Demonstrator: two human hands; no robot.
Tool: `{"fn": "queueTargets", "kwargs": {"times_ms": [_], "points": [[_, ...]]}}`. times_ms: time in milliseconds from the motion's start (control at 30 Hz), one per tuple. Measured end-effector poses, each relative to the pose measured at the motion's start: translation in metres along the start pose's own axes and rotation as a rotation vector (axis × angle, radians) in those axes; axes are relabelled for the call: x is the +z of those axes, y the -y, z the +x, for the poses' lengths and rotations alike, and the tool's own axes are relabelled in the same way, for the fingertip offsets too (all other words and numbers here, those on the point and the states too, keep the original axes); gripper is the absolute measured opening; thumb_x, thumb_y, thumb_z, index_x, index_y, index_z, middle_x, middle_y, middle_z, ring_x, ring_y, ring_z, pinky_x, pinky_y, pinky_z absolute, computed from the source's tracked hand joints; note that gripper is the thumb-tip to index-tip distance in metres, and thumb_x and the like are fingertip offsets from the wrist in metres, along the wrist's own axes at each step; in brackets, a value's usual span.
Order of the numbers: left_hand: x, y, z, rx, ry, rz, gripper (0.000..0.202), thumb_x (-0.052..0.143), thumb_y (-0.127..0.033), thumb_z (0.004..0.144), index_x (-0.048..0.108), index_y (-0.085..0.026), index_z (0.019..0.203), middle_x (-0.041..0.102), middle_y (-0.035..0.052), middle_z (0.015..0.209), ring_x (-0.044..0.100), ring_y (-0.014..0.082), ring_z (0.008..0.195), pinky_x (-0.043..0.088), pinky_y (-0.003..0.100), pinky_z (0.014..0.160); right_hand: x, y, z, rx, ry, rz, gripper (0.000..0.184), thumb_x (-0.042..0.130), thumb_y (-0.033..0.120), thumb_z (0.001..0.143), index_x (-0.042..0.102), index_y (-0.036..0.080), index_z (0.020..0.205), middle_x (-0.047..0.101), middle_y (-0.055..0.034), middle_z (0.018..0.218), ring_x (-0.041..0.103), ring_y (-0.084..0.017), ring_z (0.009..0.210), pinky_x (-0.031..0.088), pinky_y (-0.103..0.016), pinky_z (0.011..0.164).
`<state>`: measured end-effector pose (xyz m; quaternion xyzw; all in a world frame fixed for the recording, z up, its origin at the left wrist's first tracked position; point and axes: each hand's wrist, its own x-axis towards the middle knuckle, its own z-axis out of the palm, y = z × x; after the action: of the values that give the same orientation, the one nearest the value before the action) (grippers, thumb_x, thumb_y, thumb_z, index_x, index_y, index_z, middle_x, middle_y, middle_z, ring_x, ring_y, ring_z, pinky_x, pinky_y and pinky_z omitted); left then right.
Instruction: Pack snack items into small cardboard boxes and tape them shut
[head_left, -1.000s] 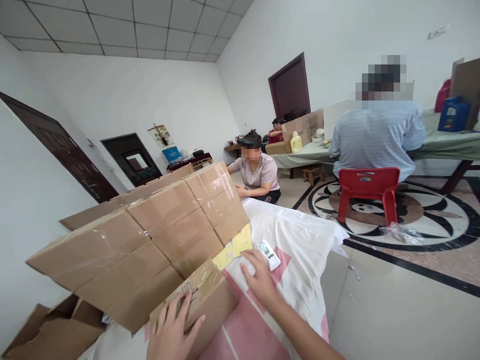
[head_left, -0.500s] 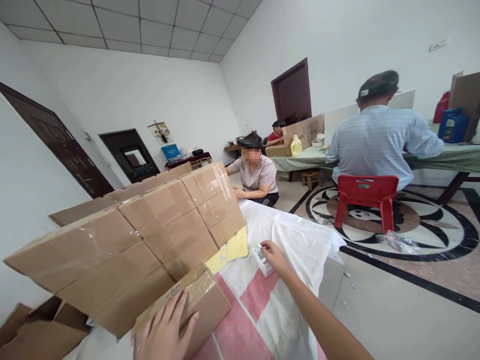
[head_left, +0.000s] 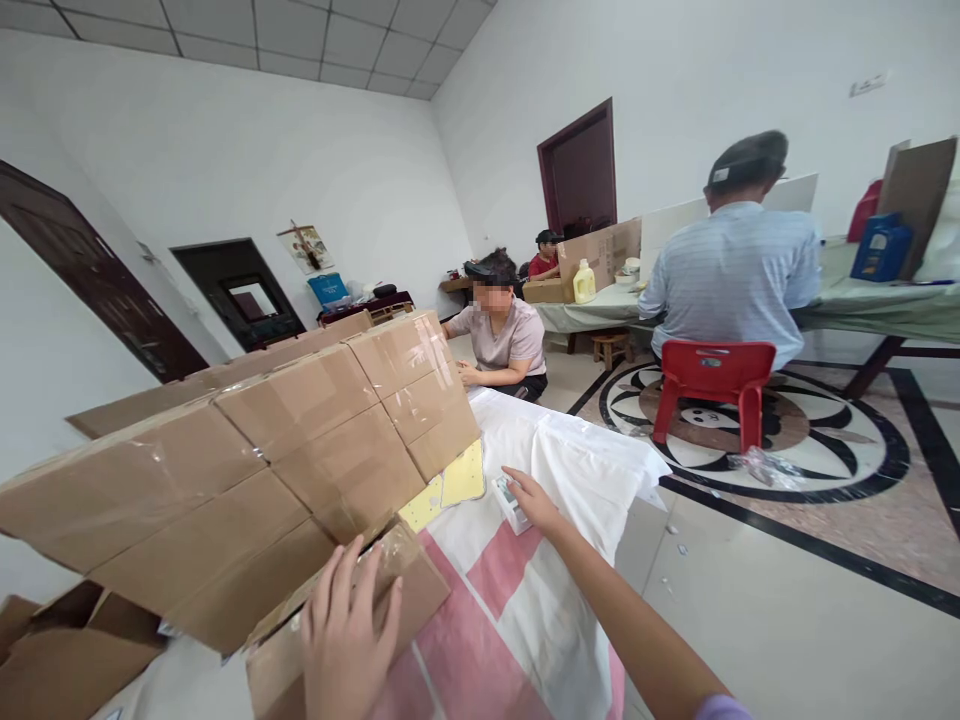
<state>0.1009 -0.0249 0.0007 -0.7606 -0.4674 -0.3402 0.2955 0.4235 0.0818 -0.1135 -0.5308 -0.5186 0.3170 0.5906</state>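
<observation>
A taped cardboard box [head_left: 420, 580] lies at the front of the table. My left hand [head_left: 352, 610] rests on its top, fingers spread and holding nothing. Farther right, my right hand [head_left: 531, 500] reaches across the cloth, its fingers stretched over a small white box [head_left: 514, 515] with a greenish top face. The fingertips touch that top face; my thumb is hidden. Just beyond the small box, yellow sheets [head_left: 461, 475] with small dots lie at the foot of the stacked cardboard boxes.
Taped cardboard boxes [head_left: 300, 440] form a wall along the table's left side. A pink and white cloth [head_left: 480, 640] covers the table. An open carton [head_left: 75, 650] stands at lower left. One person [head_left: 502, 335] is past the boxes; another [head_left: 735, 270] sits on a red chair [head_left: 716, 365].
The view has shifted slightly, so the scene sits a little more to the left and higher. My left hand has slid a little forward on the cardboard box; my right hand stays at the small white box.
</observation>
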Motion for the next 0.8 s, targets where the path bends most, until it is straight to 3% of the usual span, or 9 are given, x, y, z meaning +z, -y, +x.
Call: {"fn": "queueTargets", "kwargs": {"times_ms": [100, 167, 233, 300, 333, 367, 467, 567, 800], "points": [[0.015, -0.032, -0.007, 0.151, -0.107, -0.234, 0.018, 0.065, -0.016, 0.088, 0.069, -0.022, 0.104, 0.074, 0.0077, 0.097, 0.066, 0.0245, 0.089, 0.046, 0.037, 0.086, -0.001, 0.002, -0.002, -0.025, 0.04, 0.002, 0.054, 0.049, 0.06, 0.093, 0.065, 0.027, 0.132, 0.059, -0.0079, 0.143, 0.048, -0.029, 0.138, 0.03, -0.051, 0.12], [0.032, -0.058, -0.009, 0.13, 0.013, -0.454, 0.017, 0.061, -0.014, 0.089, 0.07, -0.024, 0.1, 0.071, 0.0034, 0.08, 0.064, 0.0195, 0.073, 0.044, 0.031, 0.073, -0.001, 0.004, -0.003, -0.049, 0.053, 0.003, 0.057, 0.046, 0.064, 0.094, 0.064, 0.028, 0.133, 0.059, -0.0077, 0.142, 0.047, -0.029, 0.138, 0.03, -0.05, 0.121], [0.053, -0.084, -0.004, -0.078, 0.257, -0.737, 0.019, 0.058, -0.02, 0.092, 0.071, -0.025, 0.105, 0.062, 0.0, 0.066, 0.058, 0.0166, 0.061, 0.039, 0.029, 0.062, -0.002, 0.006, -0.003, -0.073, 0.063, 0.003, 0.058, 0.044, 0.066, 0.094, 0.064, 0.028, 0.133, 0.06, -0.0078, 0.14, 0.049, -0.028, 0.137, 0.031, -0.048, 0.12], [0.077, -0.107, 0.007, -0.431, 0.548, -1.075, 0.025, 0.064, -0.03, 0.089, 0.07, -0.024, 0.113, 0.042, -0.0058, 0.052, 0.041, 0.0137, 0.049, 0.028, 0.028, 0.053, -0.003, 0.008, -0.004, -0.088, 0.071, 0.004, 0.059, 0.041, 0.067, 0.095, 0.063, 0.027, 0.133, 0.06, -0.0078, 0.138, 0.05, -0.027, 0.135, 0.032, -0.046, 0.12], [0.089, -0.115, 0.013, -0.639, 0.654, -1.278, 0.034, 0.069, -0.031, 0.084, 0.068, -0.022, 0.116, 0.037, -0.0075, 0.052, 0.036, 0.0124, 0.049, 0.025, 0.027, 0.052, -0.003, 0.008, -0.004, -0.091, 0.073, 0.004, 0.06, 0.04, 0.067, 0.096, 0.062, 0.027, 0.133, 0.06, -0.0081, 0.139, 0.05, -0.026, 0.135, 0.032, -0.046, 0.12], [0.101, -0.121, 0.02, -0.734, 0.704, -1.365, 0.042, 0.072, -0.034, 0.08, 0.066, -0.018, 0.118, 0.036, -0.0085, 0.052, 0.034, 0.0113, 0.049, 0.024, 0.026, 0.051, -0.003, 0.008, -0.004, -0.09, 0.072, 0.003, 0.061, 0.039, 0.068, 0.096, 0.062, 0.026, 0.134, 0.059, -0.0085, 0.14, 0.05, -0.026, 0.136, 0.032, -0.045, 0.12], [0.128, -0.128, 0.032, -0.903, 0.816, -1.522, 0.064, 0.073, -0.038, 0.075, 0.058, -0.011, 0.131, 0.035, -0.0098, 0.056, 0.026, 0.0084, 0.046, 0.018, 0.024, 0.047, -0.003, 0.007, -0.004, -0.079, 0.066, 0.003, 0.064, 0.036, 0.069, 0.096, 0.06, 0.024, 0.135, 0.057, -0.0096, 0.143, 0.049, -0.026, 0.136, 0.032, -0.045, 0.12], [0.14, -0.124, 0.035, -1.023, 0.879, -1.648, 0.074, 0.075, -0.034, 0.071, 0.053, -0.012, 0.138, 0.03, -0.0112, 0.058, 0.023, 0.0065, 0.045, 0.015, 0.023, 0.046, -0.001, 0.006, -0.004, -0.071, 0.065, 0.004, 0.064, 0.035, 0.069, 0.096, 0.06, 0.023, 0.134, 0.057, -0.0102, 0.142, 0.05, -0.026, 0.135, 0.033, -0.044, 0.119], [0.141, -0.118, 0.04, -1.238, 0.914, -1.792, 0.054, 0.074, -0.02, 0.071, 0.061, -0.013, 0.123, 0.025, -0.0127, 0.057, 0.019, 0.0036, 0.041, 0.009, 0.019, 0.042, -0.001, 0.007, -0.003, -0.074, 0.057, 0.006, 0.062, 0.035, 0.068, 0.097, 0.06, 0.023, 0.131, 0.059, -0.0101, 0.14, 0.051, -0.025, 0.133, 0.034, -0.044, 0.118]]}}
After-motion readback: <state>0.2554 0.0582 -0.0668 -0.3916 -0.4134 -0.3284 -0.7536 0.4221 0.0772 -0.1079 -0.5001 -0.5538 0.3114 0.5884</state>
